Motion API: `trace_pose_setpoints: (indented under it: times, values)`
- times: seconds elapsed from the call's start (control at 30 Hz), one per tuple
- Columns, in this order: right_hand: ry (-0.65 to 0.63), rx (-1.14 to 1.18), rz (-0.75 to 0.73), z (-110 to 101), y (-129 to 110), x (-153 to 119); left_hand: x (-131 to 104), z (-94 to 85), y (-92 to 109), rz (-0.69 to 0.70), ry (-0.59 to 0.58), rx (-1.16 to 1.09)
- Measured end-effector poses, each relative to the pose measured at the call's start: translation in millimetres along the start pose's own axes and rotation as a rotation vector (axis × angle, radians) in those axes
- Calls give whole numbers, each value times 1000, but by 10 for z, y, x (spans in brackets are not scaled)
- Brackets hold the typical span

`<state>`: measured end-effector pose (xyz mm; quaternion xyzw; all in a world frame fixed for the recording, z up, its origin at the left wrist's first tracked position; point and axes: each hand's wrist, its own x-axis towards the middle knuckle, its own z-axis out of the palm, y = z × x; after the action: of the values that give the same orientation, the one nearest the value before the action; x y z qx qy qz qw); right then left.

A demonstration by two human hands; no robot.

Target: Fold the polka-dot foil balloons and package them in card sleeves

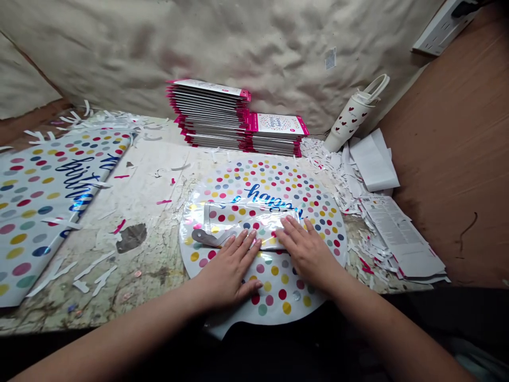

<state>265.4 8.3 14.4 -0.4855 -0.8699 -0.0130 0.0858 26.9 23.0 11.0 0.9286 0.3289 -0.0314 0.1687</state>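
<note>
A flat, round foil balloon (274, 289), white with coloured dots and blue "happy" lettering, lies on the table in front of me. Across its middle is a folded strip of shiny dotted foil (228, 215), with a grey tab (201, 236) that has a small hole at its left end. My left hand (226, 273) presses on the strip's lower edge, its fingers stretched out. Lying flat on the strip's right end is my right hand (308, 252), fingers extended. Both palms are hidden.
More dotted birthday foil sheets (35, 207) lie at the left, with white paper scraps around them. Behind the balloon stand two stacks of pink-edged packages (214, 116). A white tumbler with hearts (352, 119), shredded paper (338, 178) and printed sheets (401, 233) are at the right.
</note>
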Motion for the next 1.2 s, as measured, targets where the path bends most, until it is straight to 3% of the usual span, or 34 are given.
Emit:
trace_pose_setpoints:
  times: [0.1,0.17,0.23,0.27,0.37,0.43,0.47,0.53,0.63,0.73,0.87,0.97,1.07,1.13,1.2]
  values:
    - [123,-73,-74,-119,-181,-21,39,-47,-5,-60,25,13]
    - [207,18,-236,-156,-310,-67,54,-34,-44,-121,78,40]
    - [310,159,-295,-128,-366,-152,41,9,-116,-149,136,37]
    - [343,226,-235,-88,-355,-201,24,34,-159,-130,158,15]
    - [309,350,153,88,-213,-311,-41,70,-261,14,165,-77]
    - [250,374,217,178,-114,-318,-72,45,-281,120,103,-104]
    - [243,361,141,199,-84,-300,-78,20,-277,159,63,-102]
    - [231,297,-146,194,-72,-238,-79,-41,-258,210,-5,-85]
    - [123,219,-519,134,-114,-151,-77,-108,-241,260,-66,-62]
    - [5,315,-554,106,-131,-136,-117,-104,-259,295,-63,-61]
    - [-121,760,-249,94,-74,-94,-180,-93,-281,233,89,-230]
    - [-232,1070,236,78,-15,86,-94,-177,-297,-120,123,-612]
    - [-250,1188,648,63,35,343,123,-286,-352,-560,16,-1036]
    - [-203,1169,747,33,46,478,268,-326,-404,-723,-19,-1160]
    - [-54,1067,769,-22,32,541,362,-341,-442,-783,-33,-1161]
